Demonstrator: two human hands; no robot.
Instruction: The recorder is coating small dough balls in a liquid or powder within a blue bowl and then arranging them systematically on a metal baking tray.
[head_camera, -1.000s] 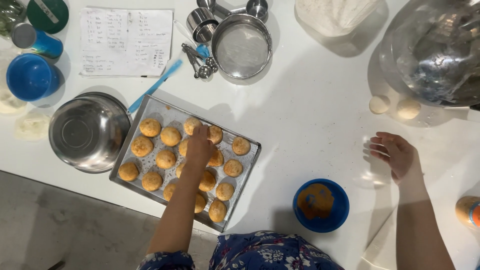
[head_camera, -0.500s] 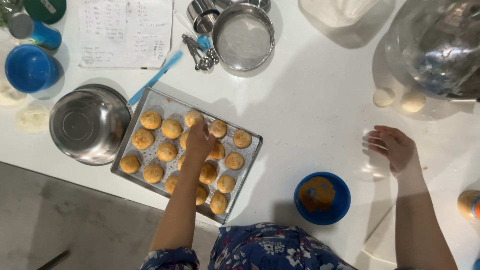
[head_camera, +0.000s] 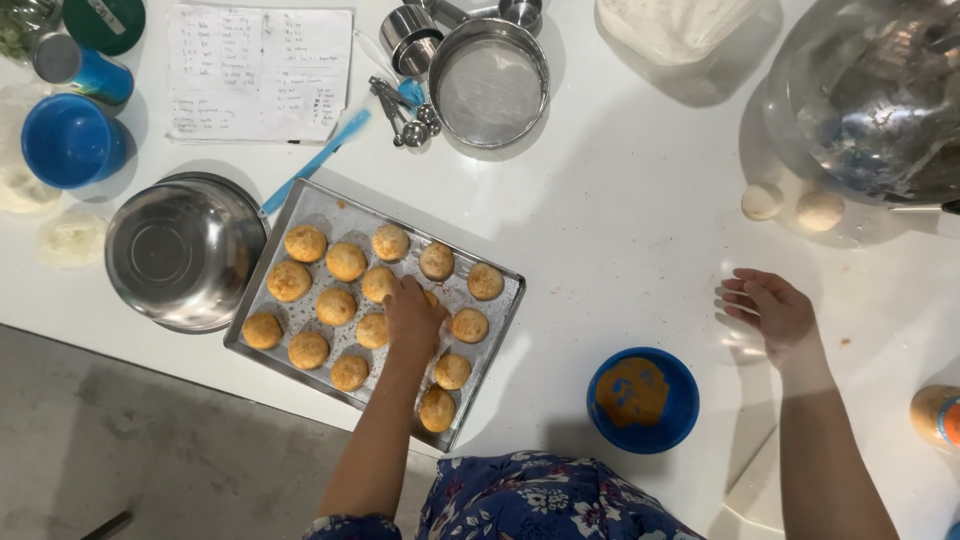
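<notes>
At the left edge a blue cup (head_camera: 68, 140) stands far of an empty steel bowl (head_camera: 185, 250). Just right of the bowl lies the tray (head_camera: 300, 205), carrying golden-brown coated balls (head_camera: 306, 243) in rows.

Your left hand (head_camera: 413, 318) rests palm down over the middle of the tray, fingers together and bent onto a ball in the middle rows. Whether it grips that ball or only touches it, I cannot tell; the hand hides it.

Judgement: the step in hand is setting or adjusting a ball on the tray. The rows look nearly full, with little bare tray at the right side.

Right of the tray, near you, a blue dish (head_camera: 642, 400) holds orange coating. Your right hand (head_camera: 775, 312) lies flat on the white table (head_camera: 620, 220), fingers spread, holding nothing.

Two pale uncoated balls (head_camera: 762, 201) wait far right, beside a large steel bowl (head_camera: 870, 95). The next move likely calls for a reach to these.
</notes>
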